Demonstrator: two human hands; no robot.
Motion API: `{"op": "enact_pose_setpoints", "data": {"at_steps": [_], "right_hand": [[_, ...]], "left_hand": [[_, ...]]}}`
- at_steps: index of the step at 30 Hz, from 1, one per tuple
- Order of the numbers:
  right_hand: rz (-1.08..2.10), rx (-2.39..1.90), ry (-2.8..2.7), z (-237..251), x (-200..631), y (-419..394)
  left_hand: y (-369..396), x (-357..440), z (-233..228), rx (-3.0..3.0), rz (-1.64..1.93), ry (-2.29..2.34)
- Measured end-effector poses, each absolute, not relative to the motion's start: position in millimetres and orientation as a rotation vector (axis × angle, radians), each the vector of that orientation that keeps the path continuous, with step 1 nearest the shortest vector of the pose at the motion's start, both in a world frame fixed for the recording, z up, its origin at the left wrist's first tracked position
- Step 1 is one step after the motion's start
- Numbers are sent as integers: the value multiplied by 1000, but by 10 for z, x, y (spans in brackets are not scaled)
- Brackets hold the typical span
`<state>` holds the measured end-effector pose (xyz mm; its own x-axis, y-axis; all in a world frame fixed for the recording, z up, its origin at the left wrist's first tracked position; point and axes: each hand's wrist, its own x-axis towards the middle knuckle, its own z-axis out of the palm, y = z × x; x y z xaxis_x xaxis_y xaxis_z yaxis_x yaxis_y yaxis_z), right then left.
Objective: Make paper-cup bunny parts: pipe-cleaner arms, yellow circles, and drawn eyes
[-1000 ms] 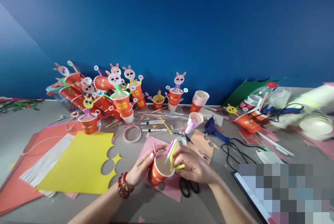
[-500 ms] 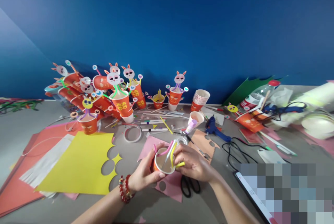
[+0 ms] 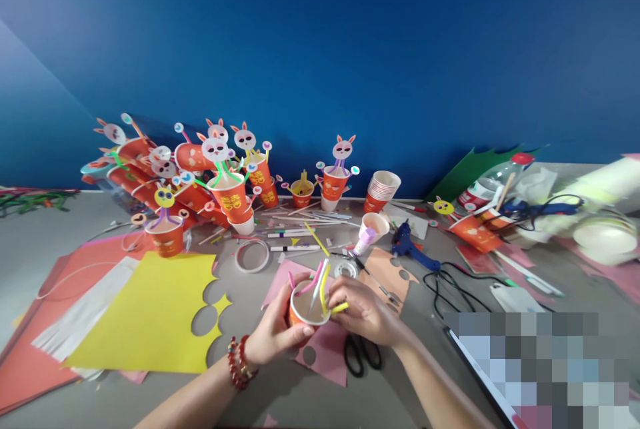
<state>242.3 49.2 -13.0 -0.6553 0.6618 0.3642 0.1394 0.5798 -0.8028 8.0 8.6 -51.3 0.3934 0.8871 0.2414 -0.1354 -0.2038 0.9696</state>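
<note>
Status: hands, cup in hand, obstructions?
Left hand wrapped around orange paper cup, mouth upward. Right hand at bent yellow stem by cup's rim, pinch unclear. Black-handled scissors near right hand, not visibly blocking.

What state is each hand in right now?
Left hand: holding the paper cup.
Right hand: curled at the bent yellow piece; whether it grips cannot be told.
</note>
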Motion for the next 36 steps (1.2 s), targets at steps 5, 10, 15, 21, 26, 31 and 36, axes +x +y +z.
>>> {"op": "enact_pose_setpoints", "data": {"at_steps": [5, 10, 15, 21, 26, 31, 36], "right_hand": [[1074, -683, -2089, -112, 2432, 485], [1256, -757, -1876, -142, 2472, 495], [1199, -998, -1606, -106, 2411, 482], [1370, -960, -1730, 85, 2249, 437], [1335, -976, -1741, 43, 2203, 451], [1233, -862, -1791, 8, 2328, 434], [895, -678, -2074, -2, 2400, 332]], "left_hand": [[77, 111, -473, 1474, 1122, 837], [64, 125, -460, 1472, 1149, 899], [29, 142, -480, 1572, 1123, 911], [-24, 186, -453, 1614, 1015, 854], [-32, 218, -382, 1575, 1067, 787], [-19, 187, -436, 1277, 1142, 769], [-7, 162, -534, 975, 1140, 714]]}}
